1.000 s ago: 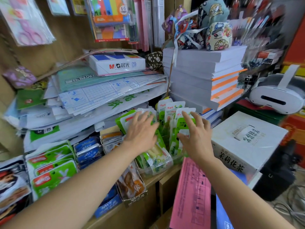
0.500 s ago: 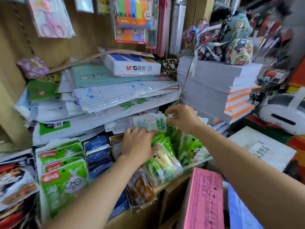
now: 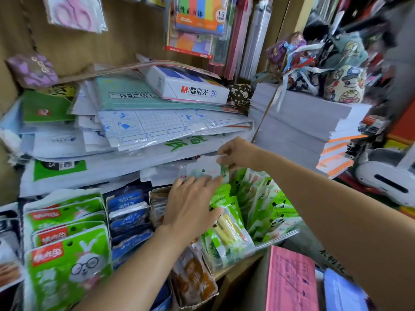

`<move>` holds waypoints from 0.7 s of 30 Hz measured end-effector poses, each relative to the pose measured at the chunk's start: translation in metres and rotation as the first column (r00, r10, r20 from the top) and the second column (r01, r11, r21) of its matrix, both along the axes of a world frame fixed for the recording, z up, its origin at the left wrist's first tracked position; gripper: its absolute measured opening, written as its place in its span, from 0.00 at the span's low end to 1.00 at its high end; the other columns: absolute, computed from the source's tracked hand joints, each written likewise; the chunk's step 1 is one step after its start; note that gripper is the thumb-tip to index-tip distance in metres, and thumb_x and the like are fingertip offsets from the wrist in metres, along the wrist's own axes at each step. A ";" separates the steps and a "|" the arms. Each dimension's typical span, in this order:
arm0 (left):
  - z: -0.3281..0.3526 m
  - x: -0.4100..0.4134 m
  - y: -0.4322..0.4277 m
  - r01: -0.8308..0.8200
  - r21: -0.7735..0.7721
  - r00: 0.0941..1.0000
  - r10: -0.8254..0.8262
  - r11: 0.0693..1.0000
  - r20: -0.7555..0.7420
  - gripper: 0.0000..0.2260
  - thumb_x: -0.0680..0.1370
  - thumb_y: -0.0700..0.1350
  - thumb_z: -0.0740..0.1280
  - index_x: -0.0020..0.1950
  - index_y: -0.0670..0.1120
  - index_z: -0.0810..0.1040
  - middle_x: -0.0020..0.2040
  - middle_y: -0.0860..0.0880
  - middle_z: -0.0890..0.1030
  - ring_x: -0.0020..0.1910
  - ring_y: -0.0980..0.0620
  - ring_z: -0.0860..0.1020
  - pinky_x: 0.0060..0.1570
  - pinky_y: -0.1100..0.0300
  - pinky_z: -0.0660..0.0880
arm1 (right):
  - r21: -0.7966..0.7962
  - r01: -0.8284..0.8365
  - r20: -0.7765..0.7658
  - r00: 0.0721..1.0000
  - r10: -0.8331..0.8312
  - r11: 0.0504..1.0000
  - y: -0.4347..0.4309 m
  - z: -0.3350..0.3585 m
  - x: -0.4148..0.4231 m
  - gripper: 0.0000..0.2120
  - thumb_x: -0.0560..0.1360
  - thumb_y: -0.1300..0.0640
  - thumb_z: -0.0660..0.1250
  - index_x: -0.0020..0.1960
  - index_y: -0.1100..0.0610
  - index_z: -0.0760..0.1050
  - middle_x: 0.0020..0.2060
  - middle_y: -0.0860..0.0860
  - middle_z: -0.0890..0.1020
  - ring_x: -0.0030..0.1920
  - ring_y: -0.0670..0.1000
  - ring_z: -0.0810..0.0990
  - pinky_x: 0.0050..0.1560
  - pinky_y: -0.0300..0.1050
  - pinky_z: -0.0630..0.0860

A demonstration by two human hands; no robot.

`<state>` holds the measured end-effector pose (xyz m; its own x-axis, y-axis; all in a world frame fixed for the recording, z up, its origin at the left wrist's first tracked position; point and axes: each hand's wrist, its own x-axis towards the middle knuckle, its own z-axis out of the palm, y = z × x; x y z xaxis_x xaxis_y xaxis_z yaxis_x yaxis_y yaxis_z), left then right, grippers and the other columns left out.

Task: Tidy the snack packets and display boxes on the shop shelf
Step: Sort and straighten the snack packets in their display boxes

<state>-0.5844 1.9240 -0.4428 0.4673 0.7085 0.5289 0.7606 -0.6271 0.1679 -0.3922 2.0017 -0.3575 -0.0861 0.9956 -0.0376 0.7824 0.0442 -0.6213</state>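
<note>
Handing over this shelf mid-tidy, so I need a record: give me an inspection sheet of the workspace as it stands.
Surface: wooden shelf, crowded to its front edge.
Job's things: pale packet held above panda packets in clear display box; rabbit packets at left.
Clutter: paper stack, M&G box on stationery heap.
Hands: right hand pinches pale packet; left hand rests flat on a green packet.
Cables: nothing seen.
Surroundings: hanging stationery on wooden back wall.

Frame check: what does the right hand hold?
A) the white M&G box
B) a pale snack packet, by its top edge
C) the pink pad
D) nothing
B: the right hand pinches the top edge of the pale snack packet, held above the green packets.
</note>
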 end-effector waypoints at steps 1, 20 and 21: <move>0.000 0.000 0.001 -0.004 -0.004 0.999 0.004 1.000 0.033 0.37 0.72 0.65 0.71 0.78 0.56 0.63 0.70 0.54 0.74 0.65 0.49 0.75 0.62 0.52 0.68 | -0.036 -0.002 -0.124 0.992 -0.003 0.999 0.000 -0.001 -0.003 0.04 0.78 0.61 0.70 0.44 0.57 0.80 0.38 0.54 0.76 0.37 0.51 0.78 0.44 0.46 0.83; 0.035 -0.029 -0.008 -0.058 -0.156 0.997 0.050 0.986 -0.050 0.35 0.72 0.69 0.69 0.76 0.57 0.66 0.67 0.55 0.77 0.63 0.51 0.78 0.53 0.57 0.74 | 0.090 0.008 -0.050 0.999 -0.003 0.996 -0.037 -0.015 0.007 0.03 0.75 0.64 0.73 0.47 0.64 0.83 0.38 0.55 0.82 0.35 0.48 0.82 0.40 0.42 0.83; 0.038 -0.030 -0.010 -0.054 -0.146 0.994 0.040 0.988 -0.098 0.34 0.73 0.67 0.70 0.76 0.57 0.66 0.67 0.55 0.77 0.63 0.50 0.78 0.54 0.56 0.74 | 0.099 0.018 -0.059 0.998 -0.012 0.995 -0.037 -0.015 0.005 0.03 0.75 0.63 0.73 0.47 0.63 0.83 0.38 0.55 0.83 0.37 0.51 0.83 0.41 0.43 0.83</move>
